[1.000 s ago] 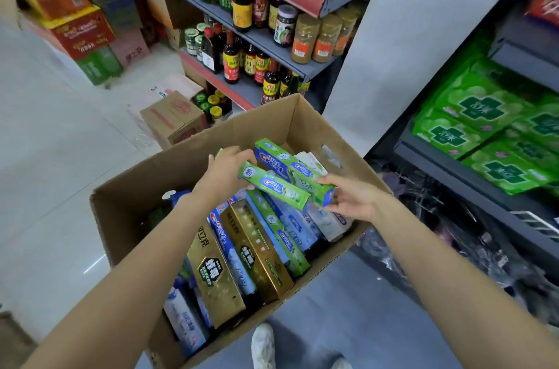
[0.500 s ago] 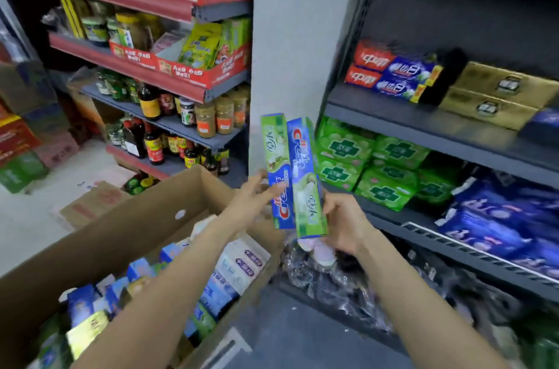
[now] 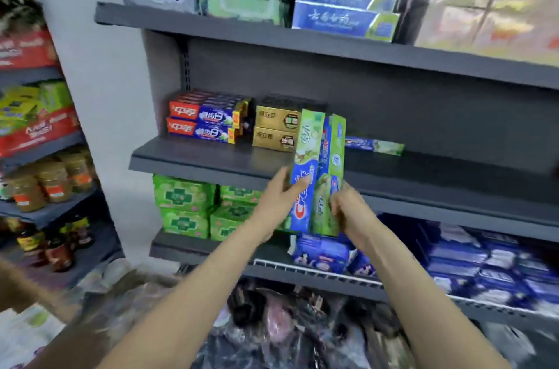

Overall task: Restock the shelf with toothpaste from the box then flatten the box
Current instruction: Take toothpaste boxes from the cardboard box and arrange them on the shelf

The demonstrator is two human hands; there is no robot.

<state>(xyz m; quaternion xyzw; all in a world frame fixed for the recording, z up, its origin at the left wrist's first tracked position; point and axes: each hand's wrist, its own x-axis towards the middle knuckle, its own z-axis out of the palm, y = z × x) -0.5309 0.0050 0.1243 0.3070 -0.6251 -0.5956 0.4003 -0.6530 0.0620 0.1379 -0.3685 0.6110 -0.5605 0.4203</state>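
Two toothpaste cartons [image 3: 317, 175] held upright side by side, in front of the middle shelf [image 3: 211, 161] edge, tops reaching up over the shelf surface. Left hand [image 3: 279, 202] grips the left carton's lower half, thumb on the side, fingers [image 3: 299, 185] curled across the front. Right hand [image 3: 348, 208] grips the right carton low down, fingers wrapped round its right edge. Cartons touch each other along their long sides.

On the middle shelf: red-blue cartons [image 3: 205, 122] stacked at left, gold cartons [image 3: 276, 126] just beside them, one blue-green carton [image 3: 375, 145] lying flat right of the held pair. Rest of that shelf to the right is bare. Green packs [image 3: 184, 205] on the shelf below, blue packs [image 3: 484, 262] to their right. Cardboard box [image 3: 18, 287] only shows as a blurred edge at lower left.
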